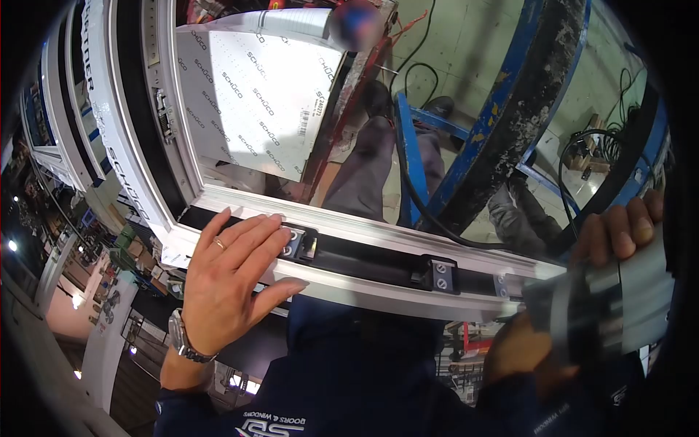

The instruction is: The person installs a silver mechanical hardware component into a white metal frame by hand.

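My left hand (237, 273), with a ring and a metal watch, lies with fingers stretched on the near rail of a white aluminium window frame (378, 226). Its fingertips touch or nearly touch a small black and silver fitting (297, 244) set in the rail's dark channel. A similar screwed fitting (440, 275) sits further right along that channel. On the right, the bent fingers of my right hand (622, 227) curl over the edge of a blurred grey and silver piece (604, 298). That piece hides the palm and I cannot make out what it is.
A printed white panel or box (255, 102) shows through the frame. A worn blue and black metal support (510, 102) stands beyond, with black cables (608, 138) on the floor. Trousered legs (360, 175) show below the frame, and more lower legs (520, 211) further right.
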{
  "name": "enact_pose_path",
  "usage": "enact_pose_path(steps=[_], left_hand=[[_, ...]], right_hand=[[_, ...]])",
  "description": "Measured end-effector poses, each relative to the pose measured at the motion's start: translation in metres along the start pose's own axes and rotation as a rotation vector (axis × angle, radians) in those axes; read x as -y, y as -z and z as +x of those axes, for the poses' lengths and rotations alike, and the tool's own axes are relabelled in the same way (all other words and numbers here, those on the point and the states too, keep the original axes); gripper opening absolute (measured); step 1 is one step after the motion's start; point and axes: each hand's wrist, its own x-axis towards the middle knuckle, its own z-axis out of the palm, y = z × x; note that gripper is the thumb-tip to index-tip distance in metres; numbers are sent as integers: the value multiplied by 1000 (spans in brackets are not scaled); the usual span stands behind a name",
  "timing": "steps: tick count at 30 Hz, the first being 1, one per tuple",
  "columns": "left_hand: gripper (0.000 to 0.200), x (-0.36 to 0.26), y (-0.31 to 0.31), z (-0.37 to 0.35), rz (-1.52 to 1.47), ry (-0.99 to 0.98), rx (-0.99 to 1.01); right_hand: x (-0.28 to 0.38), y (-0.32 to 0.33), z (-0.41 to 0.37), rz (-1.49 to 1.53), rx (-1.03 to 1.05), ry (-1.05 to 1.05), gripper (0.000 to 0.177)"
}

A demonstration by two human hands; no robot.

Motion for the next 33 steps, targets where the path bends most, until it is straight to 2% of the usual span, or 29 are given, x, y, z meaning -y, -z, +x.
enact_pose_path(steps=[12,24,27,28,33], left_hand=[[63,0,-13,1,6,-71,-31],[53,1,-15,2,88,-107,-56],[54,-7,-10,8,106,-101,-70],[65,-10,-7,10,70,-112,-56],[64,-27,-9,24,-25,-161,7]], right_hand=[[1,8,-1,-50,49,-18,34],[-20,-8,14,-76,125,-91,32],[-20,-13,18,-72,135,-124,31],[-20,-14,20,-60,138,-131,31],[-19,-14,21,-28,126,-174,30]])
